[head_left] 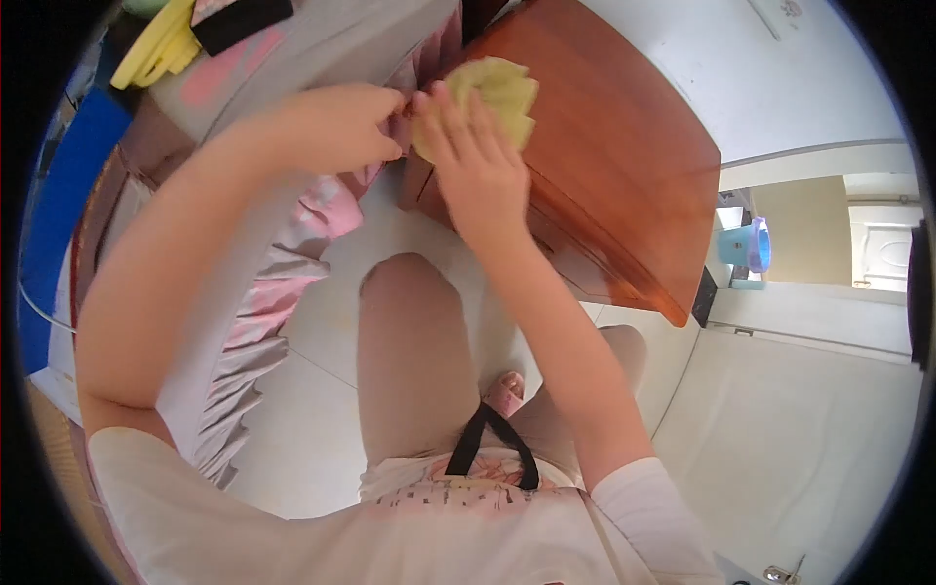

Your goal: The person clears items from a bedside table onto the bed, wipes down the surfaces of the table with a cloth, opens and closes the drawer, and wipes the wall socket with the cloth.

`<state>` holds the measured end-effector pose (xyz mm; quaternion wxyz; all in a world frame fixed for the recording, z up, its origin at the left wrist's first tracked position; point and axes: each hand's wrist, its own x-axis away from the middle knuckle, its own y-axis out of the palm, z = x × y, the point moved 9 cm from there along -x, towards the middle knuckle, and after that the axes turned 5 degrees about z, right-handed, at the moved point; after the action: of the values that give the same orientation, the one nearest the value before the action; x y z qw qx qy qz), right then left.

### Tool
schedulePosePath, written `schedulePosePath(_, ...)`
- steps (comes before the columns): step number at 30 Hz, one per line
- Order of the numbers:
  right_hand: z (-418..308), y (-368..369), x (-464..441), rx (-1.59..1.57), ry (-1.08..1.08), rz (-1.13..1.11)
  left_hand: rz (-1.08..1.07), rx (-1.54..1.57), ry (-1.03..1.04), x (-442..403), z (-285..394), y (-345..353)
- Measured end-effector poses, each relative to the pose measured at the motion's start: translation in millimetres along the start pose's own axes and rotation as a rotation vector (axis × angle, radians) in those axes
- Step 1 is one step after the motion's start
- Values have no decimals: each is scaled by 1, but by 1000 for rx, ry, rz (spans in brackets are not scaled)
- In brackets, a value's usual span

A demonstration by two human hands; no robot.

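A yellow-green cloth (505, 93) lies bunched on the near left corner of a reddish-brown wooden cabinet (624, 146). My right hand (478, 171) presses on it from above, fingers stretched over the fabric. Just left of it, my left hand (351, 122) is bent in at the gap between bed and cabinet. Its thumb and forefinger close around a fold of the pink and grey ruffled bed skirt (263, 302); the other fingers are hidden.
The bed (322, 49) runs along my left, with yellow and black items (244, 21) on it. Pale floor tiles (312, 390) lie below my legs. A light blue bin (746, 246) with a purple liner stands beyond the cabinet; a white door (780, 429) is at right.
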<state>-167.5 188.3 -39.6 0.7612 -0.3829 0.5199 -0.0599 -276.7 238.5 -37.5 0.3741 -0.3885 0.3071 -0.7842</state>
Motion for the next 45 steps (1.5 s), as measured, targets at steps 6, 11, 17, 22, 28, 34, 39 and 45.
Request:
schedulePosePath(6,103,-122,132,275,102,-182,230,35,85,-4,-5,-3)
schedulePosePath(11,176,-200,247,251,228,-198,332,-30,-18,-34,-7,31)
schedulePosePath(17,167,-189,222,185,150,-161,947,661,171,-74,-42,97)
schedulePosePath(22,140,-156,171,80,85,-343,1386,858,236,-58,-16,102)
schedulePosePath(28,89,-133,122,-89,-58,-344,1275,688,77,13,18,152)
schedulePosePath(34,-1,-96,64,-327,-263,-432,1193,1005,118,46,22,193)
schedulePosePath(39,-48,-63,21,-421,-394,-449,1297,981,168,42,20,196)
schedulePosePath(45,13,19,-25,-600,-216,-569,1216,999,146,28,5,198)
